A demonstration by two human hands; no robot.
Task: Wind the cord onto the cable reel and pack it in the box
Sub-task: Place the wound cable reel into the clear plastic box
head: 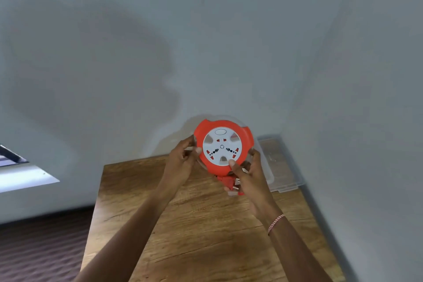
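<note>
Forearms stretch over the wooden worktop (194, 236); left hand (183, 158) and right hand (249, 178) each curl a grip round the orange cable reel (223, 144), held above it, red plug (229, 184) at the right palm, clear box (283, 167) just beyond.

There is only one camera. It sits on the person's head and looks forward and down, and it sees very wide. The wooden table (206, 236) lies just below it and runs from near to far. Both arms come in from the near edge. The left hand (180, 162) and the right hand (249, 181) hold the cable reel (223, 146) in the middle, close to the camera. The pale wall (206, 30) fills the far part. The dark floor (34, 247) shows at the near left.
</note>
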